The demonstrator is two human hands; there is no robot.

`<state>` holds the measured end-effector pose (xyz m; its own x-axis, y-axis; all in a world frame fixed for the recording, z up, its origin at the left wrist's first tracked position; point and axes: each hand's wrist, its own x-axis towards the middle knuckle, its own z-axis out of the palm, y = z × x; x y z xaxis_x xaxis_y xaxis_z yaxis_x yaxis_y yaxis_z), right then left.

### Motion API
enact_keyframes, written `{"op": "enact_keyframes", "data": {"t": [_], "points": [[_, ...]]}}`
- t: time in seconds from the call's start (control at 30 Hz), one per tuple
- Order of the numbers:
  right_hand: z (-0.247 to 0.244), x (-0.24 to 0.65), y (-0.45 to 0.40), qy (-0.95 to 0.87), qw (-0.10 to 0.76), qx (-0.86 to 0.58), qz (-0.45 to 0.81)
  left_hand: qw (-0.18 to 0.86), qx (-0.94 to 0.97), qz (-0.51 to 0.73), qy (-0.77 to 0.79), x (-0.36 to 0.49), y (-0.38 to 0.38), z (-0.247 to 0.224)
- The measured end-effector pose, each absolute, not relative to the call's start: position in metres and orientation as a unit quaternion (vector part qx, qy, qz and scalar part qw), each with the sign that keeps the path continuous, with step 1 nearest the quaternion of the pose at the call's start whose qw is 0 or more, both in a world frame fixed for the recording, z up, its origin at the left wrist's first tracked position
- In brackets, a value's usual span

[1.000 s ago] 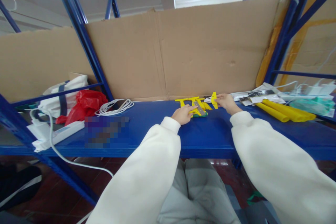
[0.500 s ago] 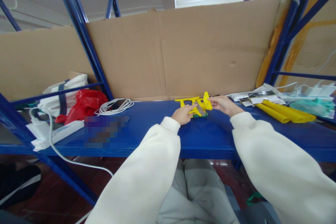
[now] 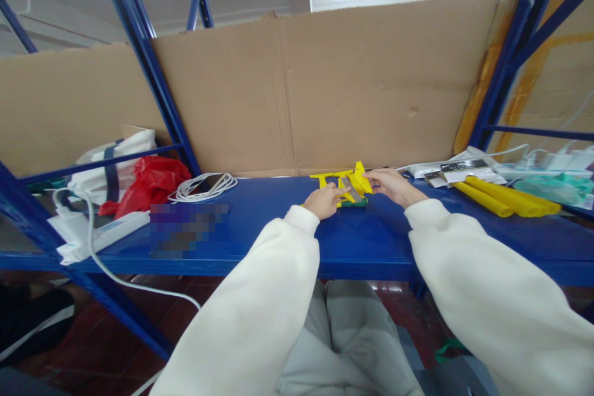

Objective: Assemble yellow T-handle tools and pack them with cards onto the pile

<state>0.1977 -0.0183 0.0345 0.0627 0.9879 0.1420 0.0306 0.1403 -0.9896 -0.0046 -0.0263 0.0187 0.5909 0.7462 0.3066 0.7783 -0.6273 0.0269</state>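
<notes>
Near the middle of the blue shelf top, a yellow frame-like piece [image 3: 325, 179] lies with a grey and green part [image 3: 354, 193] on its right side. My left hand [image 3: 323, 201] is closed at the lower left of this object, its fingers on the yellow and grey parts. To the right, my right hand [image 3: 390, 185] pinches the edge of an upright yellow piece [image 3: 361, 176], which touches or overlaps the rest. Small details between the fingers are hidden.
Yellow rolls [image 3: 505, 197] and flat packets [image 3: 468, 171] lie at the right. A coiled white cable [image 3: 204, 189], a red bag [image 3: 155, 182] and a white power strip [image 3: 111, 235] are at the left. A cardboard sheet [image 3: 371, 86] stands behind.
The upright yellow piece and my right hand have shifted slightly left, toward the grey part. My left fingers have moved a little over the object.
</notes>
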Motion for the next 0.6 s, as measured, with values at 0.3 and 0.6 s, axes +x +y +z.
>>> {"op": "enact_keyframes", "data": {"t": [0.3,0.6], "points": [[0.0336,0.196,-0.0189,-0.524,0.54,-0.486,0.445,0.056,-0.891,-0.147,-0.426,-0.0049,-0.0264,0.0193],[0.0283,0.1885,-0.0177,-0.549,0.537,-0.514,0.383,0.023,-0.885,-0.188,-0.426,-0.0041,-0.0221,0.0142]]}}
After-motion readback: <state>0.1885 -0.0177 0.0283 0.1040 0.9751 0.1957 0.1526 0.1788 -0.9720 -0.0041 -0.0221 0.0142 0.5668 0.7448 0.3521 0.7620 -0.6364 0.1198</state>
